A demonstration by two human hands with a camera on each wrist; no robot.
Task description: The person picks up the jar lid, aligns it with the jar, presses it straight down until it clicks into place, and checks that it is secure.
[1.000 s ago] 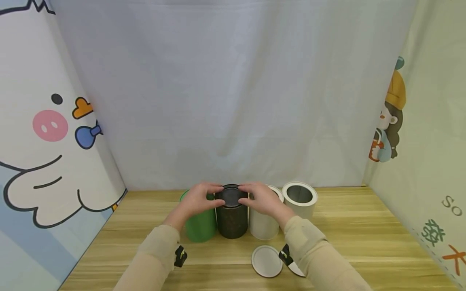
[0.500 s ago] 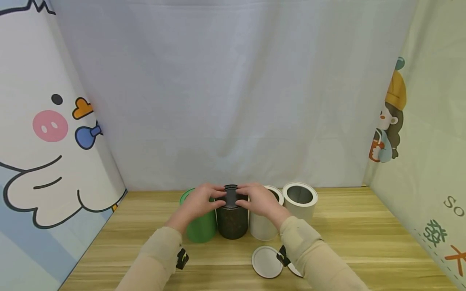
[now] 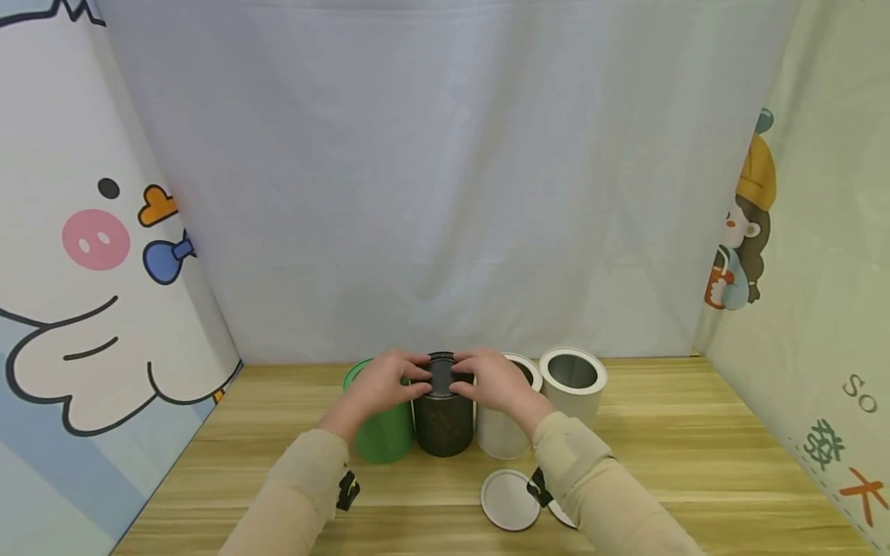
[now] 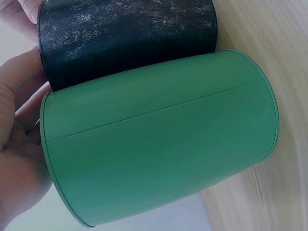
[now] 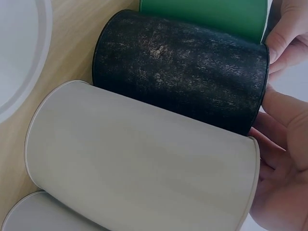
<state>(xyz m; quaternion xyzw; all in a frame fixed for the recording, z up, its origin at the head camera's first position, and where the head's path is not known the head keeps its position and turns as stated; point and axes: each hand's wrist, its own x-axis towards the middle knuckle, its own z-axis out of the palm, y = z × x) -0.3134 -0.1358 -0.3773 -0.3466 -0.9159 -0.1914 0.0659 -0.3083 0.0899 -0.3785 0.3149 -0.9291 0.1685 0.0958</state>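
Observation:
In the head view a dark, mottled can (image 3: 443, 426) stands upright between a green can (image 3: 385, 432) and a cream-coloured can (image 3: 502, 432). Its top is covered by a black lid (image 3: 441, 380). My left hand (image 3: 378, 382) reaches over the green can, and its thumb and fingertips rest on the lid's left side. From the other side my right hand (image 3: 499, 384) lays its thumb and fingertips on the lid's right side. In the left wrist view, fingers (image 4: 24, 72) are right at the dark can's top rim.
A second cream can (image 3: 573, 405) with an open top stands at the right end of the row. On the wooden table (image 3: 695, 463) in front lies a pale round lid (image 3: 510, 500); another lid (image 3: 562, 513) is partly hidden by my right sleeve. A cloth wall (image 3: 445, 177) rises behind.
Compared with a second ago, both hands have moved slightly inward over the black lid, so their fingertips are closer together. The cans have stayed put.

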